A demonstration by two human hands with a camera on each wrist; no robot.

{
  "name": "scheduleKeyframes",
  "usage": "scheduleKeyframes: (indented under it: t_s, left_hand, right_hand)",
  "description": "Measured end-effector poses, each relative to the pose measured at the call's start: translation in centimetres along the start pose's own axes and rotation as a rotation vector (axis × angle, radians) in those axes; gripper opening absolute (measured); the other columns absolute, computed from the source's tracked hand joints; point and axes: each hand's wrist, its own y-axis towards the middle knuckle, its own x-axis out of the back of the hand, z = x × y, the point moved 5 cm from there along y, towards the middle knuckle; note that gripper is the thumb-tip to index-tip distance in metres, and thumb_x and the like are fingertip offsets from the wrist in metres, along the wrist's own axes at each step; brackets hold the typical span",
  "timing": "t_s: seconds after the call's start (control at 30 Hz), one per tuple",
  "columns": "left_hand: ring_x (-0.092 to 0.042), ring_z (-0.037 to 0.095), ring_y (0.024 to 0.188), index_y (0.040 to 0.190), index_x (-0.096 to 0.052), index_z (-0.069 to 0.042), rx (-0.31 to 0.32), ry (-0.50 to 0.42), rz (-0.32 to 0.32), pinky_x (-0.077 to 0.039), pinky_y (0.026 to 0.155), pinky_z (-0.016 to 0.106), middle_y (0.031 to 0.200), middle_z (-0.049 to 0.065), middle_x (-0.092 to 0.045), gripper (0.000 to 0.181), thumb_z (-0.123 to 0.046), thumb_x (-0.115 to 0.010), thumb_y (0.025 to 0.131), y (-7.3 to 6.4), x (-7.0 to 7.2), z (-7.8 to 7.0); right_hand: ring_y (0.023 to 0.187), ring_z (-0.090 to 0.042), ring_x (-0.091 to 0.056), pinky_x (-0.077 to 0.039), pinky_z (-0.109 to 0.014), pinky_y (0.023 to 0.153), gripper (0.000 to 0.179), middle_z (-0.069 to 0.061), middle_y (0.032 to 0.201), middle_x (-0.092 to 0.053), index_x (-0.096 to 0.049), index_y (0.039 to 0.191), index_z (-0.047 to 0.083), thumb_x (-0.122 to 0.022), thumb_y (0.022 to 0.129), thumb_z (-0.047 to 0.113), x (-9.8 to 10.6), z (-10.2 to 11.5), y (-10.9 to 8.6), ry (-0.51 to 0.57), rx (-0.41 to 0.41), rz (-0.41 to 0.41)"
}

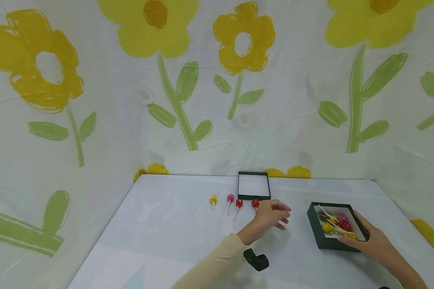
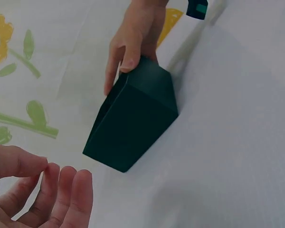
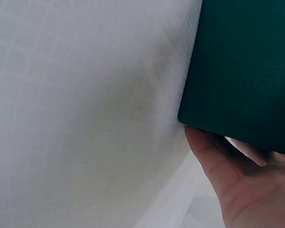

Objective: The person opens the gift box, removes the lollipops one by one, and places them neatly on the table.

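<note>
A dark green box [image 1: 335, 244] stands on the right side of the table, its top uncovered. Inside lie several lollipops [image 1: 341, 220] with yellow, red and pink heads and white sticks. My right hand [image 1: 377, 243] grips the box's right side, thumb at the near edge; the right wrist view shows this hand [image 3: 256, 190] against the green wall. To the left of the box, my left hand [image 1: 269, 220] is above the table with loosely bent fingers. In the left wrist view nothing shows in this hand [image 2: 47, 194]. Beside it lies a red lollipop [image 1: 255, 203], partly hidden.
Further left on the table [image 1: 159, 224] lie a yellow lollipop [image 1: 213, 199], a pink lollipop [image 1: 230, 198] and another red lollipop [image 1: 239, 203]. Behind them, near the back edge, rests a dark-rimmed box lid [image 1: 254, 197], its white inside facing up. A flower-printed curtain [image 1: 275, 132] hangs behind.
</note>
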Motion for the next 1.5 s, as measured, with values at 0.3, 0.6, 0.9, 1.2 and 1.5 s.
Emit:
scheduleKeyframes:
  t_s: [0.3, 0.6, 0.9, 1.2, 1.5]
  left_hand:
    - [-0.063, 0.019, 0.072, 0.094, -0.068, -0.008, -0.067, -0.001, 0.105, -0.057, 0.066, 0.035, 0.079, -0.002, -0.063, 0.007, -0.010, -0.063, 0.090, 0.7, -2.7, -1.3]
    - [-0.063, 0.013, 0.071, 0.096, -0.068, -0.008, -0.157, 0.132, 0.168, -0.054, 0.059, 0.024, 0.078, -0.007, -0.061, 0.008, -0.008, -0.065, 0.089, 1.2, -5.3, -2.5]
    - [-0.057, 0.006, 0.062, 0.097, -0.069, -0.007, -0.255, 0.306, 0.237, -0.052, 0.058, 0.021, 0.078, -0.011, -0.062, 0.010, -0.009, -0.064, 0.089, 1.9, -7.1, -3.5]
    - [-0.052, -0.006, 0.071, 0.095, -0.070, -0.015, -0.346, 0.524, 0.240, -0.045, 0.061, 0.009, 0.080, -0.015, -0.061, 0.010, -0.011, -0.068, 0.086, 2.6, -9.9, -4.2]
    - [-0.049, -0.005, 0.063, 0.093, -0.071, -0.017, -0.346, 0.605, 0.262, -0.044, 0.053, 0.010, 0.077, -0.018, -0.059, 0.014, -0.008, -0.066, 0.084, 3.2, -12.7, -3.6]
  right_hand:
    - [0.121, -0.067, -0.011, -0.026, -0.076, 0.088, 0.106, -0.045, 0.141, -0.001, 0.016, 0.146, 0.005, -0.058, 0.087, 0.054, 0.4, -0.3, -0.2, -0.013, -0.005, -0.004]
    - [0.122, -0.066, -0.010, -0.026, -0.075, 0.089, 0.108, -0.044, 0.141, 0.000, 0.018, 0.145, 0.006, -0.059, 0.086, 0.056, 0.6, -0.4, -0.4, -0.003, -0.043, 0.004]
    - [0.122, -0.066, -0.011, -0.027, -0.075, 0.088, 0.107, -0.044, 0.142, -0.001, 0.017, 0.146, 0.008, -0.059, 0.087, 0.053, 0.5, -0.4, -0.4, 0.005, -0.019, -0.007]
    - [0.122, -0.064, -0.015, -0.032, -0.074, 0.085, 0.105, -0.043, 0.143, -0.005, 0.017, 0.147, 0.009, -0.060, 0.088, 0.051, 0.2, -0.5, -0.5, 0.042, 0.009, -0.019]
    - [0.124, -0.061, -0.019, -0.033, -0.072, 0.085, 0.105, -0.042, 0.144, -0.008, 0.014, 0.148, 0.008, -0.062, 0.088, 0.047, 0.0, 0.1, -0.4, 0.054, 0.060, -0.036]
